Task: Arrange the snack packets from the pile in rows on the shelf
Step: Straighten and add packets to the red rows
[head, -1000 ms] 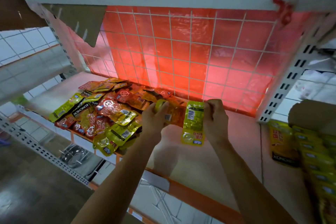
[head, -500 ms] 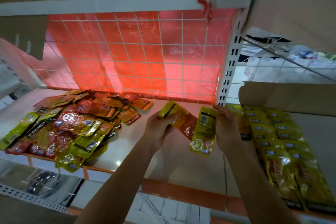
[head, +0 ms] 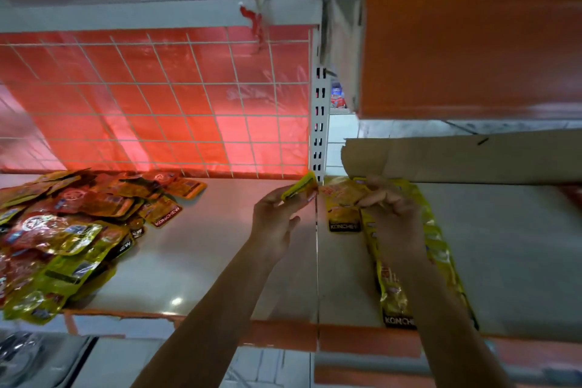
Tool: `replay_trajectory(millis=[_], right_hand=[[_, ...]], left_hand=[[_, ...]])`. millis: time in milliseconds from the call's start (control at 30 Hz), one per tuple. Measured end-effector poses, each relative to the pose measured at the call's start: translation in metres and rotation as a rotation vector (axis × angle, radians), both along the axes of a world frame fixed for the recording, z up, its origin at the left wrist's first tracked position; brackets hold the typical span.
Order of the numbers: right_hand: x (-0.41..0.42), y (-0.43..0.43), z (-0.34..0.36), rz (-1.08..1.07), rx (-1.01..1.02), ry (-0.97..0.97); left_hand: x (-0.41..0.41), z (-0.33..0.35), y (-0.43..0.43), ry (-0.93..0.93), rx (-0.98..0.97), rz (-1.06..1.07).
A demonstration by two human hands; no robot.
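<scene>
A pile of yellow and red snack packets (head: 66,230) lies on the left part of the white shelf (head: 214,249). My left hand (head: 275,220) grips one yellow packet (head: 299,187), lifted near the shelf's upright post. My right hand (head: 392,217) reaches over the neighbouring shelf section and pinches the edge of a yellow packet (head: 343,198), which lies at the far end of a row of overlapping yellow packets (head: 393,293). That row runs from the back towards the front edge, partly hidden under my right forearm.
A white wire grid over red plastic sheet (head: 157,104) backs the left section. The slotted post (head: 318,123) divides the two sections. A cardboard flap (head: 456,161) and an orange box (head: 472,53) hang over the right shelf. The shelf's orange front lip (head: 283,337) runs below.
The view has swung right. Both hands moved right from the pile, and my right hand carried its yellow packet down onto the far end of the row.
</scene>
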State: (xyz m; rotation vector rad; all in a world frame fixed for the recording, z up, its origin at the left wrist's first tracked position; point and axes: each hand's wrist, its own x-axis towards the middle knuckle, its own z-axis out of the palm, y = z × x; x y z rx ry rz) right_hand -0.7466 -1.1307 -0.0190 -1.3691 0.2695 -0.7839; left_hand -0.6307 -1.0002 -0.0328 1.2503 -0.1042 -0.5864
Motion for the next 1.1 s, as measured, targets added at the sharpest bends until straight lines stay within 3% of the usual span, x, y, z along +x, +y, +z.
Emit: replay_trajectory(millis=[100,233,467,667,800,967,1100], right_hand=[[-0.018,-0.012,-0.005,0.093,0.072,0.011],[-0.024,-0.027,-0.016,-0.102,0.050,0.124],[-0.030,-0.032,-0.016,-0.137,0.181,0.257],[-0.034,-0.034,-0.014,-0.112,0.089,0.346],[-0.035,-0.037,-0.011,-0.104,0.032,0.390],[-0.036,-0.037,-0.007,-0.071,0.240,0.330],[-0.039,-0.044,-0.007,-0.082,0.344,0.317]], left_hand=[[-0.011,0.000,-0.014,-0.006,-0.001,0.081],[-0.028,0.002,-0.027,-0.019,-0.115,0.111],[-0.044,-0.016,-0.048,-0.547,0.017,0.070],[-0.060,-0.019,-0.058,-0.728,-0.079,-0.069],[-0.065,-0.020,-0.059,-0.877,0.014,-0.088],[-0.067,-0.024,-0.063,-0.827,0.043,-0.105],[-0.063,-0.027,-0.069,-0.520,0.174,-0.032]])
